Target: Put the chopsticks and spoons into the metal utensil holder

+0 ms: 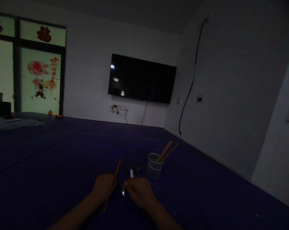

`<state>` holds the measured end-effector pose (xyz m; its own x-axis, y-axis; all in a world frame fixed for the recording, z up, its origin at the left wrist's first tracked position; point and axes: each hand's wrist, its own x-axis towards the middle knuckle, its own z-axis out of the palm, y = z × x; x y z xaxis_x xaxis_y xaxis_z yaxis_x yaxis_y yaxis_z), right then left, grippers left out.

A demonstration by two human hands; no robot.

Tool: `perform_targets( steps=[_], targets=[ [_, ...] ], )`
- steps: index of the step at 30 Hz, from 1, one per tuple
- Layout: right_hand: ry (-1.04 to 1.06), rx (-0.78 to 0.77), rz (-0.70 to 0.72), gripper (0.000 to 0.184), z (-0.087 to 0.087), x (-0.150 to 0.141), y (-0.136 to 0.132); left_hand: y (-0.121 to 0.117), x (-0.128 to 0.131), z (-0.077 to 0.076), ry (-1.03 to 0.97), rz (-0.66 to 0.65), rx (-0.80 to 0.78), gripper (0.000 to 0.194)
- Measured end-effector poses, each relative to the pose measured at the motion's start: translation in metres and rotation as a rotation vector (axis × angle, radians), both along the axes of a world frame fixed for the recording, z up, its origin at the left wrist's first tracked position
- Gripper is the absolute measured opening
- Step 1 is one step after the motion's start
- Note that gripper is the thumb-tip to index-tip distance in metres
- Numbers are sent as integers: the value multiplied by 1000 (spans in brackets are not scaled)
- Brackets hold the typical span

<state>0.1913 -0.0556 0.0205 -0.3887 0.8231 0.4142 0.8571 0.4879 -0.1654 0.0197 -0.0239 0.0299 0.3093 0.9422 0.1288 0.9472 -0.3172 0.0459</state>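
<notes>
My left hand [105, 187] is closed around a few wooden chopsticks [118, 167], which stick out above and below the fist at a slant. My right hand [140, 191] is closed, thumb and fingers pinched together. From under its fingertips shows a shiny, rounded metal end [123, 192], which looks like a spoon. Just beyond the right hand lies a white handle [131, 173], its lower part hidden by the fingers. Thin dark utensils [136, 170], too dim to name, lie around it. A grey cup [154, 171] stands right of them, with wooden chopsticks [167, 151] leaning in it.
The dark purple tabletop [63, 166] runs back to the wall, with a seam at left. Crumpled clear plastic [17, 124] and small orange objects [50, 112] lie far left. A black cable [188, 95] hangs down the right wall. A television [141, 78] is mounted behind.
</notes>
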Motion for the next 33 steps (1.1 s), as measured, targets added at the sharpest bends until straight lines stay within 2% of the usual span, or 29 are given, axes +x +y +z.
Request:
perform_targets(
  steps=[21, 29, 33],
  targets=[
    [12, -3, -19, 35, -2, 1, 1, 2, -2, -3, 1, -15, -8, 32],
    [22, 5, -31, 32, 1, -1, -1, 5, -5, -3, -172, -2, 4, 28],
    [79, 10, -25, 30, 1, -2, -1, 3, -4, 0, -312, -50, 165, 29]
  ],
)
